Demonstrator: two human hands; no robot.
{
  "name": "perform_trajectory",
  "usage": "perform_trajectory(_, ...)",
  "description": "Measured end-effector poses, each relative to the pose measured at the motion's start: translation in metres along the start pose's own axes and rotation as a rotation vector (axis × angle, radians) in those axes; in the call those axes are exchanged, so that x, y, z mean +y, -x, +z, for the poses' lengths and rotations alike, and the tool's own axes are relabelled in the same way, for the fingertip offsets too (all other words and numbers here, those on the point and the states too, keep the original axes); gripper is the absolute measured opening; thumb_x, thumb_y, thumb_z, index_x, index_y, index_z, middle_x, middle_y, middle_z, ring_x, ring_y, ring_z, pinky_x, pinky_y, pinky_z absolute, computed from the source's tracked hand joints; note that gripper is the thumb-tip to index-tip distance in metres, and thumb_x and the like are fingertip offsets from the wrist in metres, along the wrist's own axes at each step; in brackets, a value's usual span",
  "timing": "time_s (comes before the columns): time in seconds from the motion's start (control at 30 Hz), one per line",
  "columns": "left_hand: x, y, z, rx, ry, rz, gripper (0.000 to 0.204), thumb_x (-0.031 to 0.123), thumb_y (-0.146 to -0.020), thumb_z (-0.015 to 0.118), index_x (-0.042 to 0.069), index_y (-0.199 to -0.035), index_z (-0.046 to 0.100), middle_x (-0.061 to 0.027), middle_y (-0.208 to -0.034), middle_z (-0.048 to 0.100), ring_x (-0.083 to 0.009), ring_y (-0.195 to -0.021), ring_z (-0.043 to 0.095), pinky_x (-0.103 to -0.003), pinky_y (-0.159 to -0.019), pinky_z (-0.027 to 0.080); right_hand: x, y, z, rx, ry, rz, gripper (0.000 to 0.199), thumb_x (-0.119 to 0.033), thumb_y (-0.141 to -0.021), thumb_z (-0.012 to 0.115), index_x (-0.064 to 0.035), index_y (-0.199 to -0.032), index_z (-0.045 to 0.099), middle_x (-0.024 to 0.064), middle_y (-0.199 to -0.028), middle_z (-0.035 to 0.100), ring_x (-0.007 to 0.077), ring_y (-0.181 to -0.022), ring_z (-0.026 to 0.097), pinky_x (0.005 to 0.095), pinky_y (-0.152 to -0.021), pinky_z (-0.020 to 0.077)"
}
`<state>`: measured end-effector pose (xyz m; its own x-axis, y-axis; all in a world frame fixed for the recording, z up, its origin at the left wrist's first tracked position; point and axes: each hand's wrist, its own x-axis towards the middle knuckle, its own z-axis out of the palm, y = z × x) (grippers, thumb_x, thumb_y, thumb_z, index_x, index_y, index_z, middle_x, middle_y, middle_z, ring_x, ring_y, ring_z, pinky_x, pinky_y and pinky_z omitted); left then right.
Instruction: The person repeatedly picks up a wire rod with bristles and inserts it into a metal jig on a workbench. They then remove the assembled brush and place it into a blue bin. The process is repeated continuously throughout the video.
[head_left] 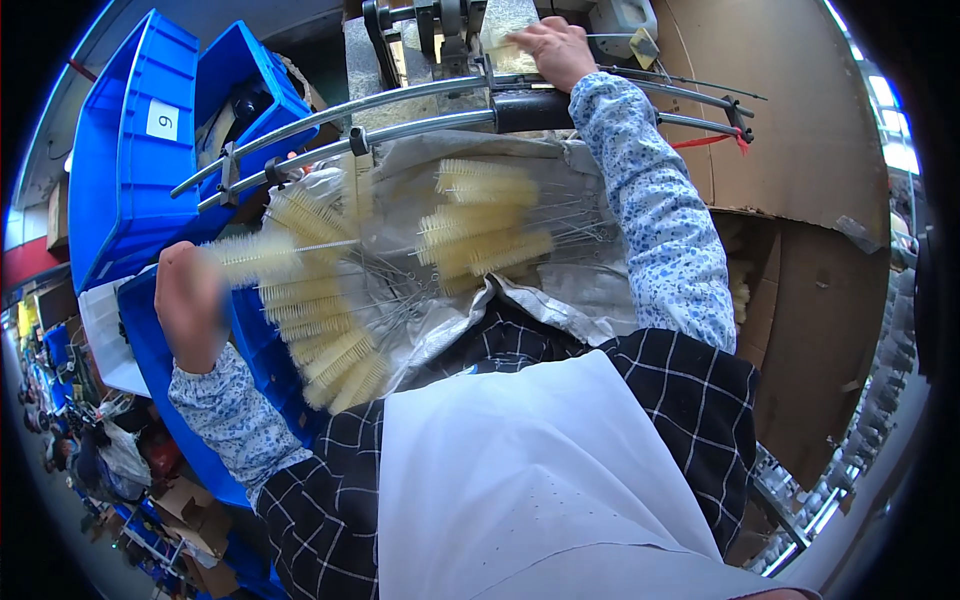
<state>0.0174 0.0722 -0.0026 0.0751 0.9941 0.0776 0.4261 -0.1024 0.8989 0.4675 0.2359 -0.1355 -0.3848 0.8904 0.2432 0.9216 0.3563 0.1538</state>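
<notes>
Left of centre in the frame, a yellow brush [258,258] points its wire rightward; the left hand [190,305] is closed around its bristled end, the fingers partly blurred. More brushes [318,300] lie in two fanned groups on a pale sheet [585,285]. At top centre, the right hand [553,52] is beyond metal rails [430,123], fingers extended leftward at a blurred pale patch [508,42]; whether they pinch anything, I cannot tell. Blue bins [160,150] stand upper left, cardboard [790,100] upper right.
</notes>
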Motion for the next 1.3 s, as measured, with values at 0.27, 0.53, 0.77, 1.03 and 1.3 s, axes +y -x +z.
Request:
perform_trajectory(0.27,0.003,0.006,-0.001,0.012,-0.008,-0.001,0.023,0.010,-0.074,0.054,0.003,-0.094,0.045,0.0020,-0.078,0.041,-0.0031,-0.065,0.036,-0.017,-0.058,0.030,-0.008,0.008,-0.022,-0.044,-0.001,0.249,0.032,-0.012,-0.084,0.046,-0.0283,-0.110,0.056,-0.0033,-0.092,0.057,0.0159,-0.095,0.045,0.0351,-0.082,0.0312)
perform_trajectory(0.53,0.000,0.008,-0.003,0.049,0.012,0.004,0.025,0.010,-0.073,0.054,0.003,-0.095,0.046,0.0011,-0.080,0.042,-0.0037,-0.067,0.037,-0.017,-0.060,0.032,-0.006,0.009,-0.015,0.053,-0.011,0.196,0.031,-0.011,-0.084,0.047,-0.0284,-0.108,0.057,-0.0031,-0.093,0.057,0.0159,-0.092,0.045,0.0351,-0.080,0.0317)
perform_trajectory(0.77,-0.002,0.008,-0.001,0.028,0.022,-0.003,0.024,0.011,-0.073,0.055,0.003,-0.094,0.046,0.0014,-0.080,0.042,-0.0040,-0.067,0.037,-0.017,-0.060,0.032,-0.006,0.008,-0.013,0.066,0.008,0.188,0.030,-0.013,-0.084,0.047,-0.0284,-0.107,0.058,-0.0035,-0.093,0.057,0.0160,-0.090,0.045,0.0344,-0.079,0.0322)
perform_trajectory(1.03,-0.004,0.009,0.002,0.021,0.038,0.005,0.023,0.011,-0.074,0.055,0.003,-0.093,0.045,0.0007,-0.081,0.042,-0.0048,-0.069,0.038,-0.018,-0.062,0.032,-0.006,0.007,-0.017,0.136,-0.053,0.127,0.030,-0.010,-0.084,0.050,-0.0277,-0.105,0.060,-0.0007,-0.093,0.060,0.0159,-0.086,0.046,0.0331,-0.078,0.0334)
perform_trajectory(1.3,-0.010,0.012,0.001,0.027,0.045,-0.061,0.023,0.012,-0.074,0.055,0.004,-0.093,0.045,0.0010,-0.082,0.043,-0.0048,-0.069,0.039,-0.018,-0.063,0.033,-0.009,0.009,-0.023,0.151,-0.018,0.166,0.029,-0.008,-0.081,0.051,-0.0262,-0.102,0.062,-0.0007,-0.089,0.061,0.0159,-0.084,0.047,0.0329,-0.077,0.0344)
